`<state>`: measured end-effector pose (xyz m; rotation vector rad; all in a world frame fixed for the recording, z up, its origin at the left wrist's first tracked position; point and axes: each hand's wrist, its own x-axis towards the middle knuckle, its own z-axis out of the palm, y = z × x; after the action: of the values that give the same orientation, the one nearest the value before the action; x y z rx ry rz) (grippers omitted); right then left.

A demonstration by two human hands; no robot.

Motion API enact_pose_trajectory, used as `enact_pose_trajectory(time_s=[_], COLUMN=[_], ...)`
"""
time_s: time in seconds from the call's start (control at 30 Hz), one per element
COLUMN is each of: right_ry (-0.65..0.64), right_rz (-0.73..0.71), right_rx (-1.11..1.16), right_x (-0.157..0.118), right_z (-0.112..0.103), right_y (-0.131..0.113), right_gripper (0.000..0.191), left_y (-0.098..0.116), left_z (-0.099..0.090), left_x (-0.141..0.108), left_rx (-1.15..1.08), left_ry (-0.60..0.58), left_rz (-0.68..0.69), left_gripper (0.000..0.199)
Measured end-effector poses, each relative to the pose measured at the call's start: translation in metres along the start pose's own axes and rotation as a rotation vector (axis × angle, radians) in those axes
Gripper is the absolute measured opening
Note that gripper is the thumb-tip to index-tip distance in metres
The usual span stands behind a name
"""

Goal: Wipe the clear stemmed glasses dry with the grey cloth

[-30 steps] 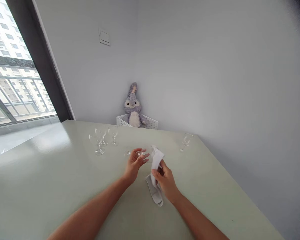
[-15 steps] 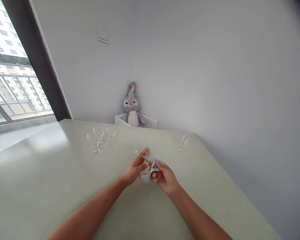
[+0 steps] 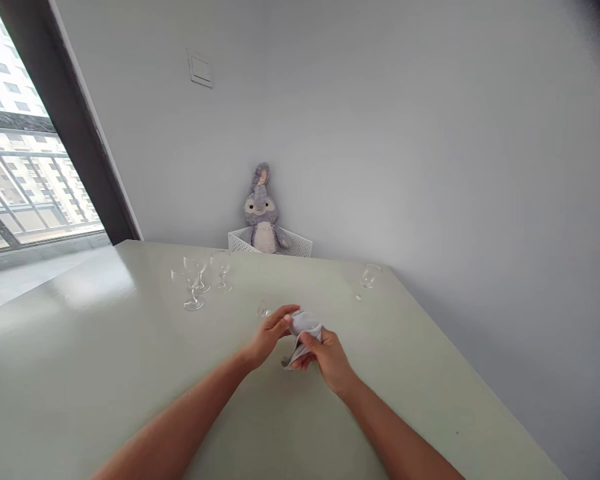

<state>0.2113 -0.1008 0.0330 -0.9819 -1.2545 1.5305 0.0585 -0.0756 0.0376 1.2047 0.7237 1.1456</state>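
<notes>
My right hand [image 3: 330, 357] is closed around a light grey cloth [image 3: 306, 323], bunched and folded over a small clear glass between my hands. One end of the cloth hangs below my right fingers. My left hand [image 3: 271, 335] is closed around the glass from the left, its fingertips against the cloth. Cloth and fingers hide most of that glass. Clear glassy glints [image 3: 263, 310] show just beyond my left fingers; I cannot tell whether they belong to the held glass.
Three clear stemmed glasses stand together at the left, the nearest glass [image 3: 193, 304] in front. Another glass [image 3: 370, 276] stands at the far right of the pale green table [image 3: 230, 413]. Behind the table, a plush toy [image 3: 265, 237] sits in a white perforated basket [image 3: 300, 247] by the wall.
The cloth has been drawn up and over the glass, which showed between my hands before. My right hand has turned and my left fingers have closed in more.
</notes>
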Motion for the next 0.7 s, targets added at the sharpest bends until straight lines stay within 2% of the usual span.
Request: enact_pose_trajectory(time_s=[0.07, 0.13, 0.2, 0.3, 0.37, 0.43, 0.53, 0.6, 0.63, 0.7], right_ry=[0.006, -0.022, -0.053, -0.033, -0.018, -0.004, 0.085, 0.096, 0.081, 0.045], right_rz=[0.090, 0.102, 0.043, -0.144, -0.198, -0.116, 0.073, 0.131, 0.132, 0.079], right_rx=[0.203, 0.234, 0.075, -0.288, -0.382, -0.271, 0.138, 0.327, 0.345, 0.209], right_x=[0.002, 0.000, -0.004, -0.010, -0.010, -0.006, 0.002, 0.003, 0.003, -0.001], right_z=[-0.003, -0.003, -0.001, 0.006, 0.007, 0.005, -0.002, -0.003, -0.002, 0.002], right_y=[-0.004, -0.006, -0.005, -0.002, -0.001, -0.003, -0.006, -0.008, -0.007, -0.005], right_gripper=[0.034, 0.034, 0.031, 0.022, 0.020, 0.024, 0.030, 0.032, 0.033, 0.034], left_y=[0.006, 0.009, 0.007, -0.002, -0.008, -0.010, -0.006, -0.001, 0.000, 0.000], left_z=[0.002, 0.002, -0.002, -0.008, -0.008, -0.005, 0.002, 0.003, 0.003, 0.001], left_x=[-0.003, -0.003, -0.002, 0.002, 0.002, 0.001, -0.002, -0.001, -0.001, 0.001], left_rx=[-0.013, -0.015, -0.033, -0.012, 0.016, 0.001, -0.073, -0.125, -0.136, -0.114], left_ry=[-0.071, -0.107, -0.105, -0.065, -0.027, -0.013, -0.047, -0.050, -0.039, -0.015], left_rz=[0.036, 0.043, 0.004, -0.076, -0.098, -0.086, -0.010, 0.037, 0.048, 0.046], left_gripper=[0.038, 0.041, 0.041, 0.040, 0.039, 0.037, 0.040, 0.043, 0.041, 0.039])
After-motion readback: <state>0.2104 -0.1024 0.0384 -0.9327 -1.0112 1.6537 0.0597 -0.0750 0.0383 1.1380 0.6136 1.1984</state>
